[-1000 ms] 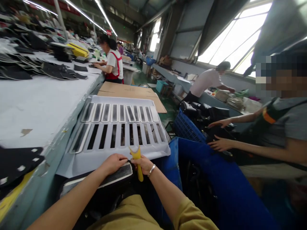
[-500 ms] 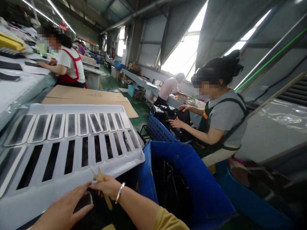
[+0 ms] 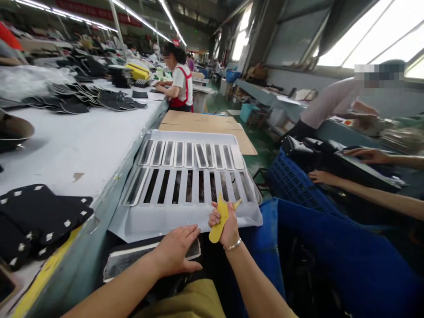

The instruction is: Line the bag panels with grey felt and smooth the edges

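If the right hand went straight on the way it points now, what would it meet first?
Probably the white sheet just ahead, with the yellow tool in the right hand leading. Height is unclear from this single view, so it might pass above.

Panel (image 3: 128, 262): under my left hand (image 3: 177, 248)
Board (image 3: 195, 217): beyond it, strips (image 3: 179, 154) on top
Table (image 3: 109, 137): my left
Bin (image 3: 344, 247): my right
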### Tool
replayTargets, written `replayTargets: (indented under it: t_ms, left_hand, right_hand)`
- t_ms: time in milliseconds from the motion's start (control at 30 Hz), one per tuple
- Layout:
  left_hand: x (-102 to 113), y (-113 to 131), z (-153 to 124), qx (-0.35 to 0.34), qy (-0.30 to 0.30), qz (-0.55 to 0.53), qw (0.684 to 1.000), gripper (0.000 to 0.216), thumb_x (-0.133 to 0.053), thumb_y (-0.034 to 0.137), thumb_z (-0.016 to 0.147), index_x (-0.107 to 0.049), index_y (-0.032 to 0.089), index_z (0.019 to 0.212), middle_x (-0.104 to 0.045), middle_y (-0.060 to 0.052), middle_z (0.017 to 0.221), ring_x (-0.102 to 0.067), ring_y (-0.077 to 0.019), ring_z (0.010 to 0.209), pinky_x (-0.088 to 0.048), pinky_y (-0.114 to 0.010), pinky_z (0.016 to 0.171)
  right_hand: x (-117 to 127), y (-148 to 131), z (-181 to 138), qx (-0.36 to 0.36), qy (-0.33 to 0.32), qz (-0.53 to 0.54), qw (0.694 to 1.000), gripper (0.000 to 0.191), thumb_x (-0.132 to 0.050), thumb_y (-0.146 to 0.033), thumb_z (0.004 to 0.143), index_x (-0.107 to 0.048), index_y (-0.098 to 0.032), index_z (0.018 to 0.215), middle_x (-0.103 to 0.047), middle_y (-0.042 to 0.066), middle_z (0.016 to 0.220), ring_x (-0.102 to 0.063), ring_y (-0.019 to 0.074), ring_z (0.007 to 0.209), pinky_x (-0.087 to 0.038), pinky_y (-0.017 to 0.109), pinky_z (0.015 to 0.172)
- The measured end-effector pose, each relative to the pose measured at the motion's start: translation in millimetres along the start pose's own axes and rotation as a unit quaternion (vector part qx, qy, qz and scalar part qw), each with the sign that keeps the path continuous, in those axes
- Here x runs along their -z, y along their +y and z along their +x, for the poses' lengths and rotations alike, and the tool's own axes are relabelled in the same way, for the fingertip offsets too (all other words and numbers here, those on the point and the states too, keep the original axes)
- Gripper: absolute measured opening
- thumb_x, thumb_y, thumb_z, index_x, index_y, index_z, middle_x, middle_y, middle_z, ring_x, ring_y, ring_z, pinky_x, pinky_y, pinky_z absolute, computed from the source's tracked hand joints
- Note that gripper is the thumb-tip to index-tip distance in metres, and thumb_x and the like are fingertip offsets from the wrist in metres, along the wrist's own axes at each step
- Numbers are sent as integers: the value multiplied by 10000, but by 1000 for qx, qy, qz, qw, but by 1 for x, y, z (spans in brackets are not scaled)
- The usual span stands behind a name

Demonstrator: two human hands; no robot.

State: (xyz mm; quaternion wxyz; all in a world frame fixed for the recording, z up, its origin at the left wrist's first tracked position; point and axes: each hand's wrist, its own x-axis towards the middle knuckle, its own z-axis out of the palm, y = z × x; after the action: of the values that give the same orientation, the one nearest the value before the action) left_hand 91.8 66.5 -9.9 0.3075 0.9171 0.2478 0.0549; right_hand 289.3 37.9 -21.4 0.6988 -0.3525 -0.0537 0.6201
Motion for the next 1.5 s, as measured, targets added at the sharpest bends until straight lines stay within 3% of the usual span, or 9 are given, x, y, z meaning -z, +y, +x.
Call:
replayTargets:
  t_ms: [167, 333, 533, 700, 833, 933, 1133, 1300, 1500]
  left_hand:
    - [0, -8, -10, 40, -6, 25, 999, 943, -706, 559, 565, -391, 181, 1369, -419, -157, 1390, -409, -330, 1249, -263, -435, 1065]
    - [-2, -7, -10, 40, 9, 12, 999, 912, -709, 520, 578, -407, 157, 1359, -414, -179, 1387, -400, -356, 1238, -248, -467, 1058]
    - [1, 1, -2, 70, -32, 46, 996, 880, -702, 491, 587, -412, 172, 1355, -415, -172, 1387, -424, -367, 1204, -295, -473, 1014]
    - [7, 12, 5, 48, -83, 108, 990, 811, -646, 448, 646, -428, 76, 1332, -424, -208, 1366, -448, -374, 1150, -340, -483, 984]
    - [0, 11, -12, 58, -65, 145, 986, 720, -595, 358, 681, -437, 107, 1337, -433, -159, 1379, -449, -333, 1193, -336, -456, 1024]
    - [-11, -5, -22, 69, -77, 158, 982, 690, -549, 412, 714, -449, 133, 1337, -426, -139, 1388, -446, -326, 1223, -348, -455, 1028]
    - [-4, 16, -18, 64, -27, 158, 985, 759, -575, 426, 707, -374, 143, 1382, -346, -135, 1436, -381, -323, 1280, -277, -467, 1069]
    - [-2, 17, -11, 69, -9, 137, 988, 812, -632, 483, 680, -381, 146, 1374, -370, -143, 1426, -387, -319, 1268, -255, -468, 1070]
    - [-5, 12, -12, 61, 10, 124, 990, 806, -632, 536, 687, -403, 145, 1354, -405, -151, 1401, -396, -307, 1255, -253, -458, 1066]
  right_hand:
    - [-15, 15, 28, -42, 3, 55, 998, 413, -489, -580, 779, -515, -168, 803, -243, -100, 515, -185, 54, 408, -197, 156, 374]
    - [-20, 23, 28, -10, 14, 61, 998, 345, -498, -507, 785, -517, -163, 814, -228, -107, 507, -154, 46, 401, -145, 146, 355]
    - [-35, 33, 10, 128, 43, -34, 990, 245, -523, -439, 790, -504, -209, 871, -242, -109, 521, -169, 49, 384, -151, 160, 340]
    - [-52, 53, -6, 183, 43, -148, 971, 305, -559, -480, 783, -501, -213, 918, -315, -107, 520, -239, 44, 386, -185, 171, 343]
    - [-62, 63, -7, 127, 72, -181, 973, 362, -606, -513, 712, -497, -205, 869, -310, -121, 472, -244, 41, 364, -168, 174, 333]
    - [-60, 51, -1, 77, 55, -102, 990, 319, -576, -490, 708, -487, -211, 837, -283, -127, 469, -201, 39, 345, -156, 173, 317]
    - [-45, 10, -19, 207, 73, -35, 975, 268, -558, -441, 748, -507, -204, 862, -304, -117, 504, -225, 39, 360, -196, 167, 335]
    - [-30, 22, -14, 169, 75, -24, 982, 220, -517, -410, 776, -505, -203, 851, -271, -117, 491, -193, 46, 354, -186, 170, 328]
    - [-35, 31, -10, 144, 66, -54, 986, 226, -491, -427, 788, -492, -212, 858, -232, -119, 496, -142, 51, 360, -162, 170, 326]
